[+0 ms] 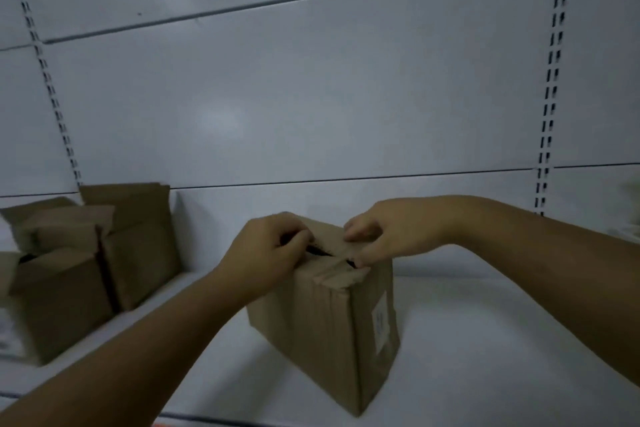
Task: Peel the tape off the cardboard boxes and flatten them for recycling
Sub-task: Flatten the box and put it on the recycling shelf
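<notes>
Tape-peeling is underway: the left hand and right hand are gripping, fingers curled, the top flaps of the cardboard box standing mid-shelf — next, probably, pulling the tape off the seam.

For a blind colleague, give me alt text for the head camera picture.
The left hand and right hand grip the top flaps of a cardboard box on a white shelf, with tape crumpled at its near edge. Opened boxes stand at the far left.
</notes>
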`<state>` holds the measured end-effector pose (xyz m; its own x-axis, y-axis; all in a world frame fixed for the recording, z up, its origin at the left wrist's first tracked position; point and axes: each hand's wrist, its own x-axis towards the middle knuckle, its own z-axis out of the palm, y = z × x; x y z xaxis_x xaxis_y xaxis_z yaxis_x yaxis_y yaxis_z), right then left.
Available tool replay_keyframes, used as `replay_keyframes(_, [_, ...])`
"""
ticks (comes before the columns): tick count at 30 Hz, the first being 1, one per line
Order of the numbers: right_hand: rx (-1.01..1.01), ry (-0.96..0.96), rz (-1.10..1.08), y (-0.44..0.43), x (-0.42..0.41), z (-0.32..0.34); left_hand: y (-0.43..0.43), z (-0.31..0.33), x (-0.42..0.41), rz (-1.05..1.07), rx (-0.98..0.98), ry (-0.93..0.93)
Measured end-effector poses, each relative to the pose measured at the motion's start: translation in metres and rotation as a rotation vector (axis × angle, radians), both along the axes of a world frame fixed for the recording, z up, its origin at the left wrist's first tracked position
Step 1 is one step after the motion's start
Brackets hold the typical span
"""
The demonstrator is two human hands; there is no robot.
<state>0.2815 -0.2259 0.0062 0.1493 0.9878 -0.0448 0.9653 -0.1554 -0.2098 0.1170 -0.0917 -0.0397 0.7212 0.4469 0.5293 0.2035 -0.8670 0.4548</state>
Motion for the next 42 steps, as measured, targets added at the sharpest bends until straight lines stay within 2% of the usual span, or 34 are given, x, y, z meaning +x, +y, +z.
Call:
replay_keyframes(5, [-0.085,-0.084,-0.114,0.007,-0.011,0.010,0.003,-0.016,-0.004,-0.118,0.059,-0.043])
replay_keyframes(9, [0.030,-0.196,-0.143,0.018,-0.028,-0.001,0.004,-0.018,-0.008,-0.161,0.126,-0.059])
replay_keyframes(13, [0.480,-0.357,-0.145,0.013,-0.036,-0.001,0.003,-0.018,-0.017,-0.246,0.166,-0.071])
replay_keyframes(15, [0.710,-0.246,-0.181,0.004,-0.031,0.010,0.000,-0.022,-0.025,-0.280,0.209,-0.094])
replay_keyframes(18, [0.998,0.003,-0.147,-0.011,-0.031,0.025,-0.011,-0.046,-0.038,-0.262,0.234,-0.254])
replay_keyframes(20, [1.019,0.103,-0.075,-0.017,-0.040,0.017,-0.020,-0.068,-0.043,-0.312,0.094,-0.236])
replay_keyframes(23, [0.708,0.032,-0.126,-0.016,-0.048,-0.020,-0.030,-0.089,-0.046,-0.339,-0.183,-0.047])
replay_keyframes(25, [0.566,0.086,-0.148,-0.012,-0.049,-0.040,-0.033,-0.090,-0.046,-0.361,-0.393,0.087])
replay_keyframes(28, [0.620,0.184,-0.166,-0.005,-0.048,-0.049,-0.044,-0.087,-0.031,-0.426,-0.713,0.122])
replay_keyframes(30, [0.649,0.233,-0.174,-0.001,-0.046,-0.048,-0.054,-0.087,-0.023,-0.479,-0.900,0.025])
replay_keyframes(31, [0.660,0.265,-0.190,0.000,-0.043,-0.050,-0.057,-0.089,-0.024,-0.502,-0.926,-0.008])
replay_keyframes(34, [0.653,0.366,-0.248,0.001,-0.037,-0.059,-0.058,-0.088,-0.043,-0.721,-0.797,0.002])
replay_keyframes(35, [0.646,0.379,-0.259,0.001,-0.035,-0.063,-0.053,-0.088,-0.047,-0.778,-0.687,-0.001])
replay_keyframes(36, [0.647,0.386,-0.262,0.003,-0.033,-0.067,-0.042,-0.089,-0.049,-0.698,-0.506,-0.019])
replay_keyframes(37, [0.649,0.392,-0.262,0.004,-0.033,-0.070,-0.029,-0.088,-0.047,-0.523,-0.270,-0.017])
replay_keyframes(39, [0.645,0.402,-0.267,0.007,-0.034,-0.070,-0.003,-0.082,-0.042,-0.128,0.290,0.114])
replay_keyframes(40, [0.647,0.401,-0.272,0.007,-0.034,-0.069,0.006,-0.081,-0.040,-0.006,0.492,0.204])
replay_keyframes(42, [0.691,0.376,-0.274,0.006,-0.034,-0.068,0.013,-0.079,-0.041,0.083,0.652,0.327])
